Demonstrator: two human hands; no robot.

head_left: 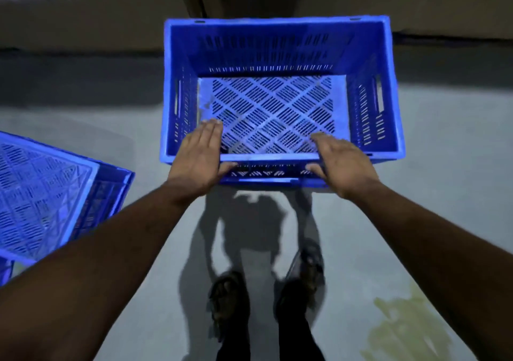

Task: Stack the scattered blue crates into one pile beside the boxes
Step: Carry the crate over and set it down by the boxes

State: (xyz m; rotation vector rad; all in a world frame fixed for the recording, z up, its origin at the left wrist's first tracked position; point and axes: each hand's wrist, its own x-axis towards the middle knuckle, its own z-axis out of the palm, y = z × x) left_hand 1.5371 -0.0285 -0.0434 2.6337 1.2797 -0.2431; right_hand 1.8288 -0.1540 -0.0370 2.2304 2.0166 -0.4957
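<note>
An empty blue slotted crate [369,88] is right in front of me, open side up, its lattice floor visible. My left hand [198,158] and my right hand [340,161] both grip its near wall, fingers over the rim and thumbs on the outside. Whether the crate hangs in the air or rests on something below, I cannot tell. A second blue crate [41,194] lies at the left edge on the floor, tilted, partly cut off by the frame and by my left forearm.
Large brown cardboard boxes [83,13] stand along the back, just behind the crate. The floor [444,166] is grey concrete with a yellowish stain [397,330] at the lower right. My sandalled feet [230,299] are below the crate.
</note>
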